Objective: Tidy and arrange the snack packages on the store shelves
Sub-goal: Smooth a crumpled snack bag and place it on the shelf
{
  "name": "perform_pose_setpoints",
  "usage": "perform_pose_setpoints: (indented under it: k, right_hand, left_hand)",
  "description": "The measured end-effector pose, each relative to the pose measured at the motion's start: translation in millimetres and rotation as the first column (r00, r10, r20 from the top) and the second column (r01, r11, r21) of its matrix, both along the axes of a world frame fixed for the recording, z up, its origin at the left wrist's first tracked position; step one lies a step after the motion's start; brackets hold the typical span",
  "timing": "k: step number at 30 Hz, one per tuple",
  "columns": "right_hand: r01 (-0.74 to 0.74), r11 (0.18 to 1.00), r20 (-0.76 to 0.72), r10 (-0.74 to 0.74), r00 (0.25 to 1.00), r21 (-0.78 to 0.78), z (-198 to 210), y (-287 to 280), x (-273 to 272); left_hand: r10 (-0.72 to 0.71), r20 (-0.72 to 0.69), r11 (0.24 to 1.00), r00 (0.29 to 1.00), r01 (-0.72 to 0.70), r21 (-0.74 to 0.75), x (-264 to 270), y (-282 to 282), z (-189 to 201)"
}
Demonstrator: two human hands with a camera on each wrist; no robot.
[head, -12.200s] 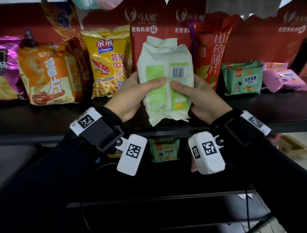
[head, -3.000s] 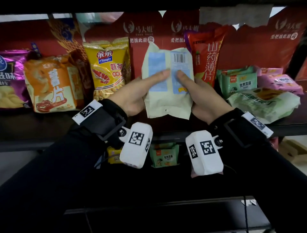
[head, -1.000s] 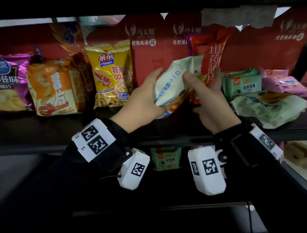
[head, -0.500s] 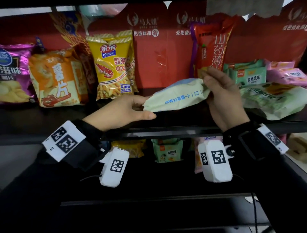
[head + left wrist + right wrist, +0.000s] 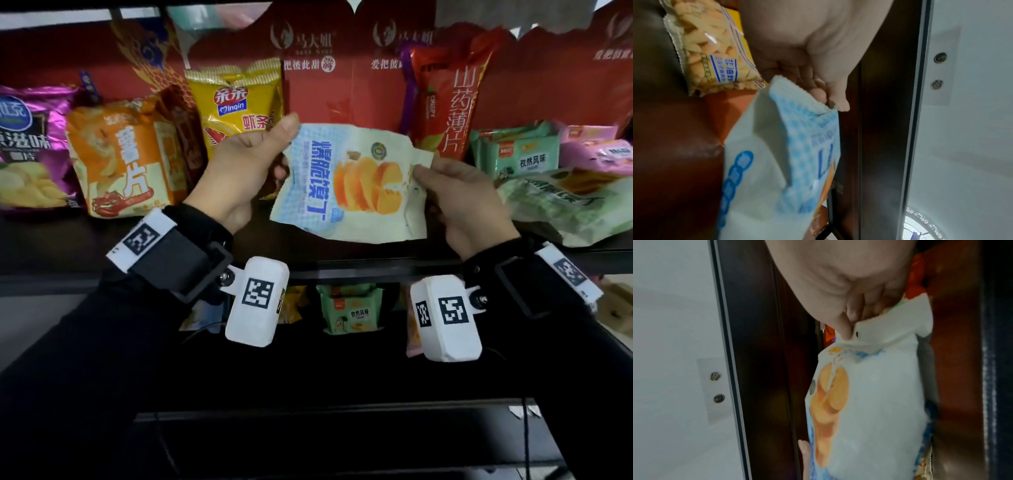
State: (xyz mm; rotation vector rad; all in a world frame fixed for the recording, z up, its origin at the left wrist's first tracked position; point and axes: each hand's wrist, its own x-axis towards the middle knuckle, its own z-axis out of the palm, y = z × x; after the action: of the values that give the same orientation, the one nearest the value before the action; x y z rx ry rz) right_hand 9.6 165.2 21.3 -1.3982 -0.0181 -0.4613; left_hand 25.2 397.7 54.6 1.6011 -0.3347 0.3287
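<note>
Both hands held a pale blue-and-white snack bag sideways in front of the upper shelf.

The dark shelf (image 5: 51,240) carried, against a red backboard (image 5: 346,85), a purple chip bag (image 5: 27,147), an orange chip bag (image 5: 120,161), a yellow shrimp-stick bag (image 5: 239,99) and a tall red bag (image 5: 448,99), with a pale green bag (image 5: 565,205) lying flat at the right and small green packs (image 5: 513,150) behind it. The snack bag (image 5: 349,185), front side facing the camera, hung clear of the shelf between the yellow and red bags. The left hand (image 5: 246,164) pinched its left sealed edge, thumb on top; the right hand (image 5: 462,195) pinched its right sealed edge.
</note>
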Motion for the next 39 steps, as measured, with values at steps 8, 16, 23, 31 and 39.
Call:
perform_pose_setpoints:
  k: [8, 16, 23, 31, 39]
  right_hand:
    - [-0.226, 0.956, -0.203, 0.263, 0.943, 0.185, 12, 15, 7]
    - [-0.257, 0.939, -0.156, 0.296, 0.942, 0.227, 13, 7, -1]
    - [-0.277, 0.929, 0.123, 0.253, 0.959, 0.246, 9, 2, -15]
    - [0.039, 0.999, 0.374, -0.036, 0.927, 0.001, 18, 1, -24]
    - [0.208, 0.961, 0.557, -0.073, 0.827, -0.183, 12, 6, -21]
  left_hand:
    - [-0.283, 0.088, 0.958, 0.955, 0.277, 0.071, -20, -16, 15]
    - [-0.331, -0.024, 0.933, 0.943, 0.324, -0.157, -11, -15, 20]
    - [-0.079, -0.264, 0.97, 0.961, 0.013, -0.242, 12, -10, 4]
    - [0.05, 0.269, 0.982, 0.962, -0.097, 0.161, 5, -19, 8]
    - [-0.165, 0.397, 0.661, 0.903, -0.197, 0.724, 3, -39, 9]
